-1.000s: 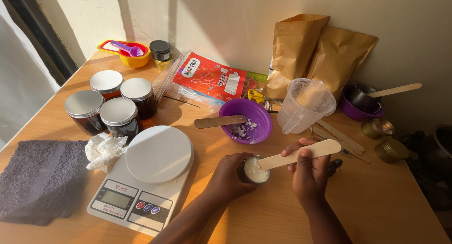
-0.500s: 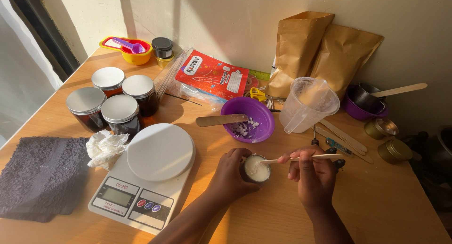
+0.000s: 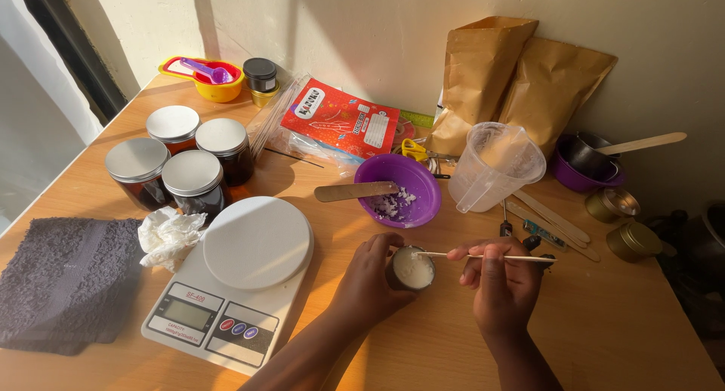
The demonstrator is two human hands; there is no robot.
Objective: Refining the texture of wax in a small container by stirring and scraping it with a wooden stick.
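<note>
My left hand point(image 3: 370, 281) wraps around a small round tin point(image 3: 412, 268) filled with pale wax, standing on the wooden table point(image 3: 619, 330). My right hand point(image 3: 500, 285) pinches a flat wooden stick point(image 3: 529, 258) turned edge-on, lying level with its left tip over the tin's rim. Just behind the tin sits a purple bowl point(image 3: 404, 181) holding white wax flakes, with a wide wooden stick point(image 3: 353, 191) resting across its rim.
A white kitchen scale point(image 3: 242, 274) stands left of the tin, beside a crumpled tissue point(image 3: 168, 236), a grey cloth point(image 3: 60, 278) and several lidded amber jars point(image 3: 192, 180). Behind are a clear measuring jug point(image 3: 495, 168), brown paper bags point(image 3: 521, 78), a red packet point(image 3: 340, 119), gold tins point(image 3: 630, 240) and loose sticks point(image 3: 551, 217).
The stick in my right hand has turned from flat-side-up to edge-on and dropped level over the tin. My left hand stays around the tin.
</note>
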